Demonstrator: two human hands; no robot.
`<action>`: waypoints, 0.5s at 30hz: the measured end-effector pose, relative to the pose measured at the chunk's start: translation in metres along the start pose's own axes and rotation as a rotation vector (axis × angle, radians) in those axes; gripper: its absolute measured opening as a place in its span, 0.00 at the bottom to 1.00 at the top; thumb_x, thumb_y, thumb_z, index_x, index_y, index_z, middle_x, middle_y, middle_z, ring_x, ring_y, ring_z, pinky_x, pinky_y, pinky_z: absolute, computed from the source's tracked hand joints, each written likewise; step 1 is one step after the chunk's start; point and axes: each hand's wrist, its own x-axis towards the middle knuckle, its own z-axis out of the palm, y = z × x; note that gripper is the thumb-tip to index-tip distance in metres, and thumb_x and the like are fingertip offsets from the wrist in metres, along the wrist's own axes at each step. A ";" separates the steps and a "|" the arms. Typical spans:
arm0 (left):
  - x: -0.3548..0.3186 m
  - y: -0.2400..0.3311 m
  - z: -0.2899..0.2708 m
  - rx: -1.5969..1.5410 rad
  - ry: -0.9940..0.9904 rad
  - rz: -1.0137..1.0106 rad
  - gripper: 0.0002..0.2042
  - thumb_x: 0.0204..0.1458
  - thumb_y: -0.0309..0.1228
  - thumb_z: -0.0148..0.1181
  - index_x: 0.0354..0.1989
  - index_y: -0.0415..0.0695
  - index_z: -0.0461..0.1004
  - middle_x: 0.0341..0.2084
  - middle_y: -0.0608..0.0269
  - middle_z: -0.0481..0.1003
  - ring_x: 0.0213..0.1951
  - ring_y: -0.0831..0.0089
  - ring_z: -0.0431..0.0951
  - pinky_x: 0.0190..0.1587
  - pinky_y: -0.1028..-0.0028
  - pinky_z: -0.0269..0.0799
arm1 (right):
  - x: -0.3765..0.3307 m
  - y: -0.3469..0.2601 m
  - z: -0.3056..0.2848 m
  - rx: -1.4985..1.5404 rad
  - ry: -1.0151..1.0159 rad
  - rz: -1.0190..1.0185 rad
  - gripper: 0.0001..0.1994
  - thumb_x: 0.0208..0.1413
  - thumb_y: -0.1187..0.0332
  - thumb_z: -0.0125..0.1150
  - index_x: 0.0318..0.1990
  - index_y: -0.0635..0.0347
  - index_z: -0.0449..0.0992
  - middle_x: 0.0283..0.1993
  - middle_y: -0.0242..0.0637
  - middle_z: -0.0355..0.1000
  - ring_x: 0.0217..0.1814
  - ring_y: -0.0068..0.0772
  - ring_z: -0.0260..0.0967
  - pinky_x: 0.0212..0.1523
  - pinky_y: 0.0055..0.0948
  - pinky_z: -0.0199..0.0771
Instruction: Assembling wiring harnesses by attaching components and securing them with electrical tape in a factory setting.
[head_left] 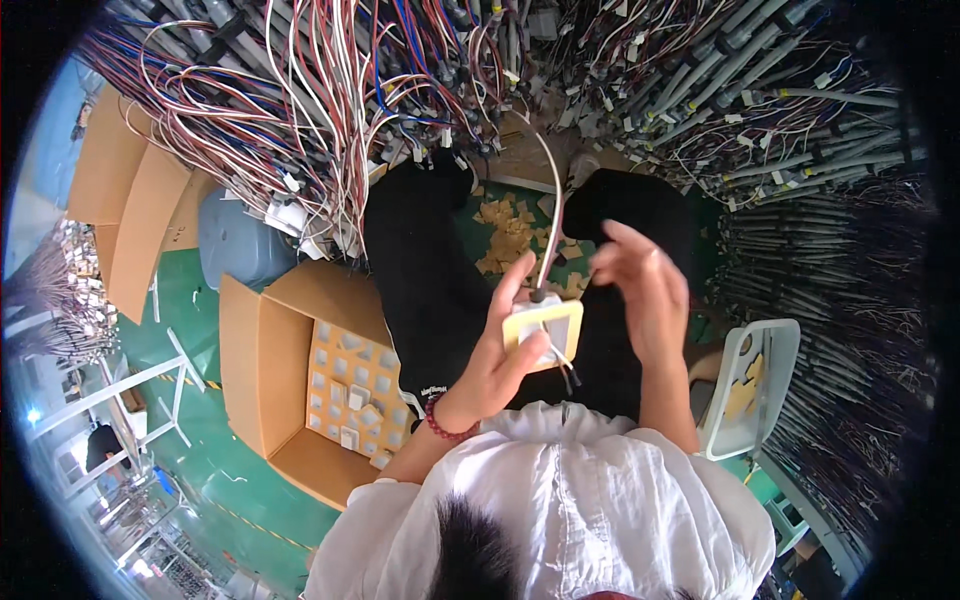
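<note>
My left hand (497,352) grips a small square white part with a yellowish backing (545,328), held over my lap. A pale cable (553,215) runs from that part up to the wire bundles ahead, and thin wire ends stick out below it. My right hand (640,285) hovers just right of the part with fingers spread and half curled; whether it pinches anything I cannot tell. A red bead bracelet (443,426) sits on my left wrist. I wear black trousers and a white top.
An open cardboard box (262,370) with a grid tray of white square parts (352,393) stands at my left. A white plastic basket (752,385) is at my right. Tangled coloured wire harnesses (300,100) and grey cable bundles (760,110) hang ahead. Paper scraps (505,235) litter the green floor.
</note>
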 end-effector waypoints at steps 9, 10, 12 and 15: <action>0.016 -0.017 0.002 -0.123 0.094 -0.060 0.30 0.62 0.49 0.35 0.65 0.40 0.45 0.56 0.56 0.58 0.55 0.71 0.63 0.56 0.73 0.59 | -0.048 0.005 0.010 -0.390 -0.060 0.162 0.12 0.57 0.72 0.59 0.43 0.69 0.64 0.33 0.42 0.74 0.36 0.27 0.74 0.38 0.23 0.74; 0.016 -0.025 0.001 -0.058 0.109 -0.031 0.30 0.63 0.48 0.33 0.65 0.38 0.44 0.55 0.55 0.58 0.54 0.71 0.64 0.56 0.73 0.59 | -0.047 0.009 0.009 -0.296 -0.036 0.220 0.12 0.57 0.73 0.58 0.42 0.68 0.64 0.32 0.42 0.75 0.35 0.27 0.75 0.37 0.23 0.74; 0.019 -0.024 0.001 -0.044 0.105 -0.019 0.30 0.63 0.48 0.33 0.65 0.38 0.44 0.55 0.55 0.58 0.54 0.71 0.64 0.56 0.73 0.59 | -0.045 0.017 0.007 -0.173 -0.001 0.290 0.09 0.58 0.73 0.57 0.41 0.68 0.66 0.30 0.40 0.74 0.32 0.25 0.74 0.34 0.22 0.75; 0.024 -0.026 0.002 0.003 0.121 0.039 0.29 0.63 0.46 0.33 0.65 0.37 0.45 0.54 0.55 0.59 0.52 0.71 0.64 0.56 0.73 0.59 | -0.042 0.023 0.007 0.120 -0.115 0.544 0.06 0.57 0.72 0.58 0.37 0.66 0.71 0.29 0.35 0.74 0.27 0.22 0.71 0.30 0.20 0.73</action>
